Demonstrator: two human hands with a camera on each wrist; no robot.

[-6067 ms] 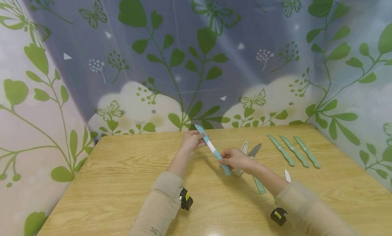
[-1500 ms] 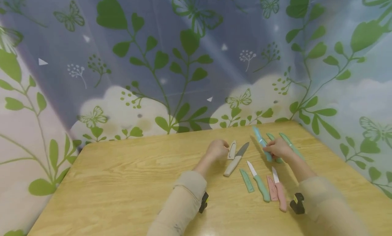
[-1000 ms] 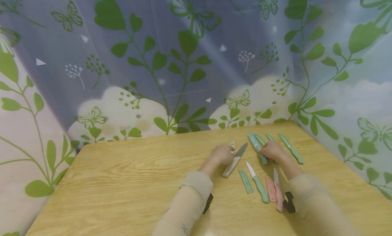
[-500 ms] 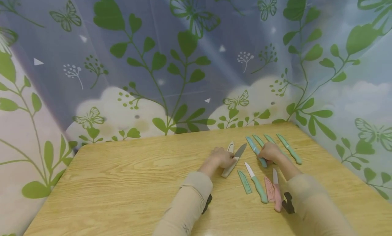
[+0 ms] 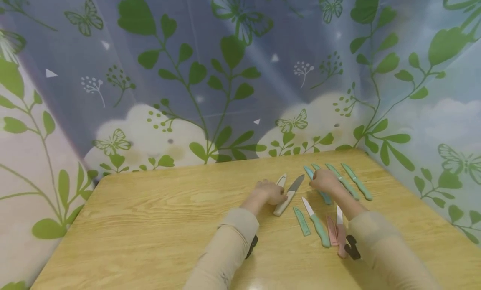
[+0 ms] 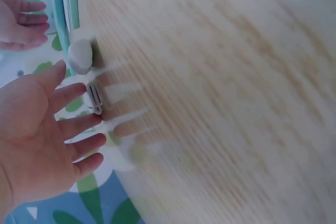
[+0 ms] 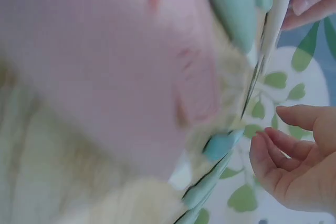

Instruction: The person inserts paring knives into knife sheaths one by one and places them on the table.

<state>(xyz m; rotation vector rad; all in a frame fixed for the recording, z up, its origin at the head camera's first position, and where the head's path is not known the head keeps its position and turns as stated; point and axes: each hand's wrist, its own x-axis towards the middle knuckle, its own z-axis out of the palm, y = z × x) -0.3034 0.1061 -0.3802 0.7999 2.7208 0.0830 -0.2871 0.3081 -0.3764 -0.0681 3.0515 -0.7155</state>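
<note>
My left hand is spread beside the beige knife sheath; in the left wrist view its straight fingers are close to that sheath, and contact is hard to tell. Just right lies the beige knife with its grey blade bare. Over the sheathed blue knife hovers my right hand, hiding its middle. In the right wrist view the right hand's fingers bend loosely, apart from the blue handle, and hold nothing. Three sheathed green knives lie alongside, one mostly hidden.
Nearer on the wooden table lie an unsheathed green knife, its green sheath, an unsheathed pink knife and its pink sheath. A leaf-patterned curtain hangs behind the table.
The blue knife, earlier in both hands, was laid left of the green knives by my right hand, which has let go and lifted. My left hand moved right to the beige sheath.
</note>
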